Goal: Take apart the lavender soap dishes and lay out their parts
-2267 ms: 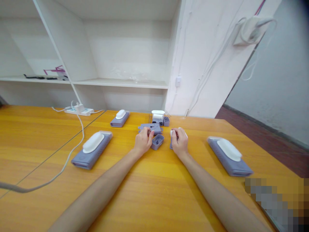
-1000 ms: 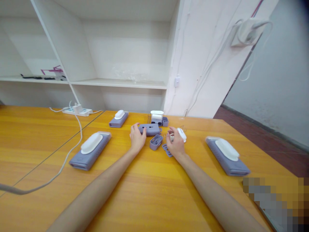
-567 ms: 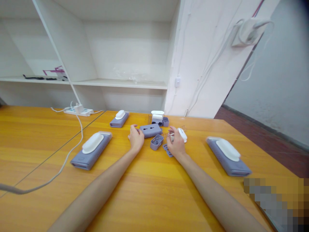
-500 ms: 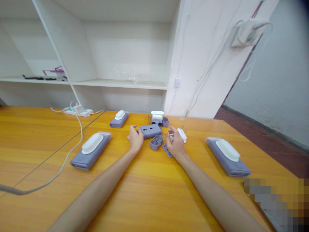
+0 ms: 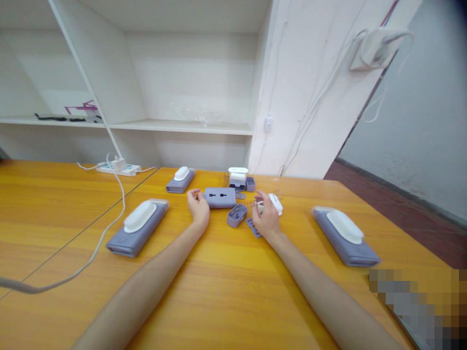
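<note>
Grey-purple slotted block (image 5: pixel 220 199) was mid-frame, on or just over bench (image 5: pixel 233 291), long axis running left to right. Left hand (image 5: pixel 199 209) was nearer, curled at block's left end; grip unclear. Right hand (image 5: pixel 267 215), well apart from left, bent round small white piece (image 5: pixel 260 207); hold unclear. Open cup (image 5: pixel 232 221) sat between hands.

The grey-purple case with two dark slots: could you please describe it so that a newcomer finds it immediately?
On the orange wooden table, find the person's left hand. Immediately right of it lies the grey-purple case, an oblong block, with a small open tub off its near right corner. Unlike the white-topped units, its visible face shows two dark slots.
</note>
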`<state>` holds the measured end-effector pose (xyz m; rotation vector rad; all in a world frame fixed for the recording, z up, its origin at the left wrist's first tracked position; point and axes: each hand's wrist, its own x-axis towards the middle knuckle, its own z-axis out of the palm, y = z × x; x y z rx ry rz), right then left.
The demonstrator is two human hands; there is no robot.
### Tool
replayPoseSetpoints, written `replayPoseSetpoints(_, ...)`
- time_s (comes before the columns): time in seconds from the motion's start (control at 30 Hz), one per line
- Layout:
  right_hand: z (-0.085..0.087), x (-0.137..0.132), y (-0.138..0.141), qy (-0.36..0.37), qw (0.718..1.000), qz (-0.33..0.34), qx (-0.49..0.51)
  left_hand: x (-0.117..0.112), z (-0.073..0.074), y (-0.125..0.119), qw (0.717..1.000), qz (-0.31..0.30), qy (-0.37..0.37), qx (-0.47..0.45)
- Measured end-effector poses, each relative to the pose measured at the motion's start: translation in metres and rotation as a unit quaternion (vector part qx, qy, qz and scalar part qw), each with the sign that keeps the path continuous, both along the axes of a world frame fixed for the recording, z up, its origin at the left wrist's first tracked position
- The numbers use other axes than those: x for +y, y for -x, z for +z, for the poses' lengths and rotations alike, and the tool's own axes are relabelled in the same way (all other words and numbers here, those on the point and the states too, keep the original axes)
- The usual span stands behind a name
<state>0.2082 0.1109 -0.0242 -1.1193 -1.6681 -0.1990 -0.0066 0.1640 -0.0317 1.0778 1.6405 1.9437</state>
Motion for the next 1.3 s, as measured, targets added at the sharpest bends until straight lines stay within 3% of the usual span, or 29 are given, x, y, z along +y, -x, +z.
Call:
replayPoseSetpoints(0.3,0.001,-0.001,0.000,-0.014,1.000,0.005,-0.003,0.002,0.001,0.002,0.997,-0.020,-0.002,-0.078)
replayPoseSetpoints(0.7,0.002,-0.004,0.002,-0.083,0.992,0.068,-0.073,0.005,-0.001,-0.004,0.975,-0.067,0.005,-0.210)
replayPoseSetpoints(0.97,0.008,-0.016,0.021,-0.079,0.990,0.098,-0.056,0.008,-0.004,-0.004,0.957,-0.122,0.007,-0.262)
replayPoseSetpoints(1.13,0.009,-0.022,0.034,-0.036,0.994,0.095,-0.038,0.004,-0.003,-0.007,0.946,-0.161,0.008,-0.281)
replayPoseSetpoints(1.3,0.006,-0.021,0.037,0.085,0.988,0.111,0.070,-0.002,0.001,-0.013,0.930,-0.219,0.008,-0.294)
